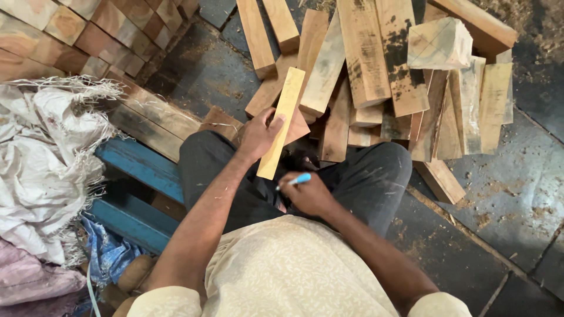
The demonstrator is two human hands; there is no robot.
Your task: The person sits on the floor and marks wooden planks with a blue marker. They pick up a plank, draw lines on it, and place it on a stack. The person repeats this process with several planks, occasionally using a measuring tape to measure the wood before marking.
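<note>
My left hand [258,134] grips a light yellow wooden slat [282,120] near its middle and holds it tilted over my left knee. A pen with a blue cap [295,181] sits in my right hand [306,194], which rests between my knees just below the slat's lower end. The pen tip is close to the slat but I cannot tell if it touches. I am seated, with dark trousers and a pale patterned shirt in view.
A pile of cut wooden blocks and planks [376,76] lies on the dark stone floor ahead. More stacked blocks [88,29] fill the upper left. A blue wooden frame [138,164] and white sacking [41,152] sit at my left. Sawdust dots the floor at right.
</note>
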